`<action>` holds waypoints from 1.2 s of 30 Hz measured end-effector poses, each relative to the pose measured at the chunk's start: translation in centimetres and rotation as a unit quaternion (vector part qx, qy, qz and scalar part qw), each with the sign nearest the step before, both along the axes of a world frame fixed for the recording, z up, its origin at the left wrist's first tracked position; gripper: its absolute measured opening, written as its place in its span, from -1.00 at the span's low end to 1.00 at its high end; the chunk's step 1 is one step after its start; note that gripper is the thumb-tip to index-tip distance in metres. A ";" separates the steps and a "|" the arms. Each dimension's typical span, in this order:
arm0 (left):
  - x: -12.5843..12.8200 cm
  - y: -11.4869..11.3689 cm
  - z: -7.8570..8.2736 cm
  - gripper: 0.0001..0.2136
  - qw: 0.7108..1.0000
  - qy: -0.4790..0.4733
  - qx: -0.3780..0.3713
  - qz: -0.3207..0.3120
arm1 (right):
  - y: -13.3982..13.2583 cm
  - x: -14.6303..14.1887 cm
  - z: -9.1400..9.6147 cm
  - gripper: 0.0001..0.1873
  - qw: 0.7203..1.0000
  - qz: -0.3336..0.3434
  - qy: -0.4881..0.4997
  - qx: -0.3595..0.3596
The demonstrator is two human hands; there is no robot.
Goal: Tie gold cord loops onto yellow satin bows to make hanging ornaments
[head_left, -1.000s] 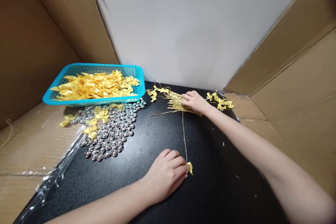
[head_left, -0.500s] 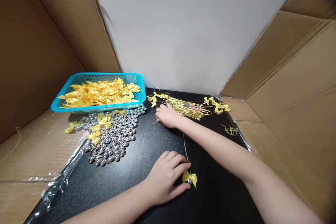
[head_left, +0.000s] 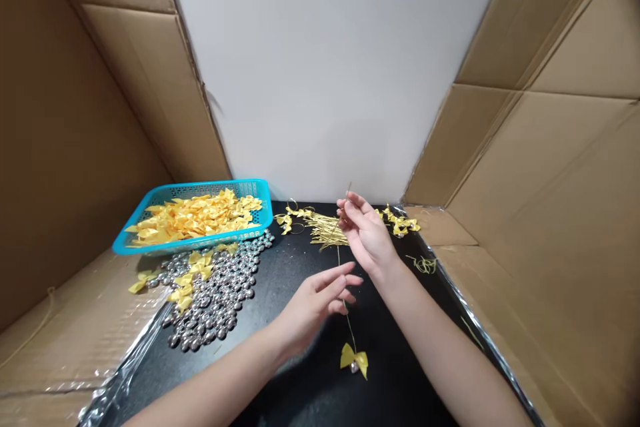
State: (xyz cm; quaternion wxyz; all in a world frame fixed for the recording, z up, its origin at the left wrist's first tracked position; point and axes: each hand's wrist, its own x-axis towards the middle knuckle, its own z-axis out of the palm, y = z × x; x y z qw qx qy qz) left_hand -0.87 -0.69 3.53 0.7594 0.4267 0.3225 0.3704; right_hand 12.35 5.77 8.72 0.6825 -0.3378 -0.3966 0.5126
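Nearest the camera, a yellow satin bow with a small silver bell at its knot lay at or just above the black tabletop; contact could not be confirmed. It sat at the lower end of a thin gold cord, which ran almost straight up from it.

The left hand hovered above the table just left of the cord, palm turned inward, fingers extended and loosely spread, grasping nothing. Its fingertips reached the line of the cord; touching or not, I could not tell.

Further back and higher, the right hand was raised off the table. Thumb and forefinger were pinched on the upper part of the cord, and a short tip stuck out above them. The other fingers were lightly curled.

To the left, a heap of silver bells was spread on the tabletop, with several loose yellow bows lying on it. Clear plastic film edged the table on that side.

Behind the heap stood a teal plastic basket filled with yellow bows. A bundle of gold cords lay behind the right hand. A small cluster of bows lay at the far right, and a curl of cord near it.

Cardboard panels flanked both sides; a white wall closed the back.
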 end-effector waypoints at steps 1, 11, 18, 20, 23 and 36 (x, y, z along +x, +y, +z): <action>0.8 0.2 1.0 -0.57 0.999 -0.045 -0.021 -0.001 | -0.6 0.3 0.3 -0.62 1.000 -0.013 0.028 0.004; 3.5 3.7 5.8 -0.82 0.946 -0.234 -0.043 0.220 | -3.4 2.0 2.9 -0.69 0.984 0.001 0.176 0.020; -0.8 3.4 7.2 -0.76 0.964 -0.204 0.136 0.099 | -4.2 1.4 2.4 -0.73 0.965 0.205 0.159 -0.047; -1.8 3.5 7.6 -0.68 0.964 -0.117 0.229 0.062 | -4.7 1.3 2.5 -0.76 0.963 0.243 0.105 -0.042; -3.0 3.7 8.1 -0.69 0.941 0.019 0.338 0.014 | -5.3 1.7 3.1 -0.74 0.970 0.240 -0.035 0.010; -3.3 2.9 9.3 -0.78 0.881 0.178 0.438 -0.029 | -6.5 3.2 4.6 -0.85 0.909 0.166 -0.358 0.138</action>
